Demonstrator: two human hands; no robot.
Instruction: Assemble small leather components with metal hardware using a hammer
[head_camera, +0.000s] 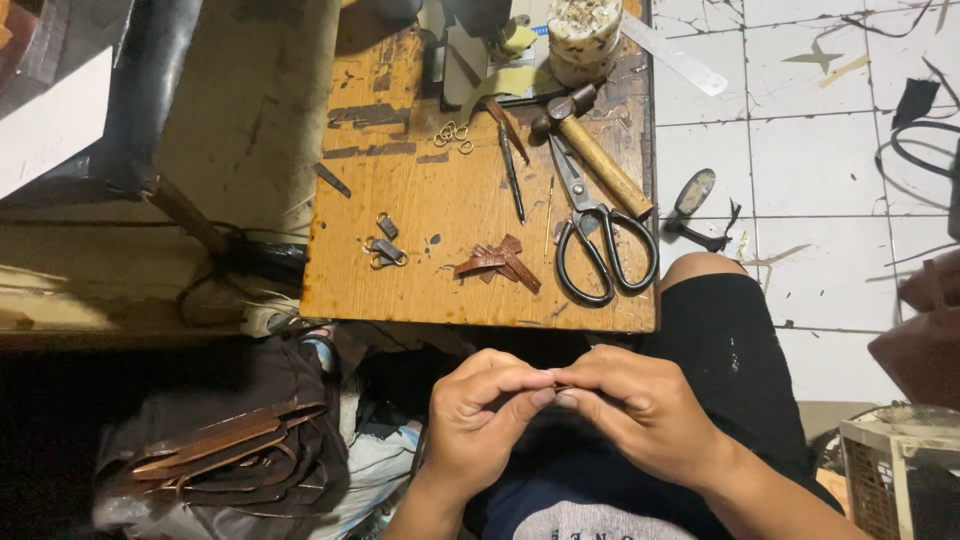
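Head view: both hands meet low over the lap, below the near table edge (480, 322). Left hand (480, 410) curled, thumb + forefinger pressed together at the tips; right hand (640, 405) mirrors it, fingertips touching the left's. Btwn them a tiny brown piece (557, 386), mostly hidden, pinched from both sides; can't tell what it is.

Just ahead of the hands on the wooden table: brown leather scraps (500, 264), black-handled scissors (600, 235) ahead of the right hand, hammer (590, 145) w/ wooden handle beyond them, a thin awl-like tool (512, 170) alongside. Metal buckles (385, 250) ahead-left, small rings (452, 133) further out. Round pale tin (583, 35) at the far edge, no readable label.

Left of the left hand, a bag w/ brown straps (225, 445). Right of the table, white tiled floor (810, 150), some scraps on it. Open room on the table btwn buckles and scraps.
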